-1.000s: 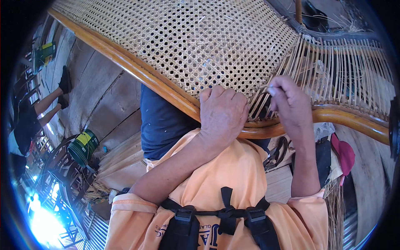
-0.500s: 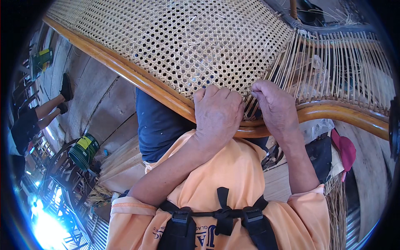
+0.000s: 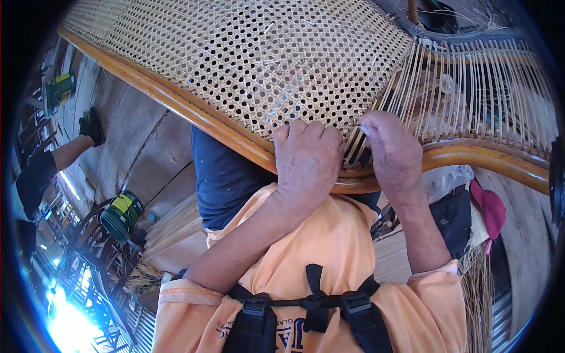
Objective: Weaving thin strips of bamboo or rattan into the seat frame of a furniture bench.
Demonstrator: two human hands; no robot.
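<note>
A woven cane panel (image 3: 294, 70) with an openwork pattern fills the upper part of the view, set in a varnished brown wooden frame (image 3: 170, 100). My left hand (image 3: 309, 154) presses on the panel's near corner beside the frame, fingers curled and their tips hidden. Just right of it, my right hand (image 3: 395, 150) is raised over the edge of the weave, thumb and forefinger pinched on the end of a thin cane strand. Bare parallel cane strands (image 3: 488, 97) stretch across the frame to the right, without the cross weave.
A person's leg (image 3: 76, 152) in a dark shoe shows at far left. Green pots (image 3: 122, 215) with yellow labels stand on the wooden boards. A red cap (image 3: 488, 209) hangs at right above a bundle of loose cane (image 3: 475, 288). Dark chair frames are stacked at lower left.
My right hand has shifted slightly right, its pinched fingers turned with the strand end showing. The left hand keeps its place. The person's leg at far left has moved a little.
</note>
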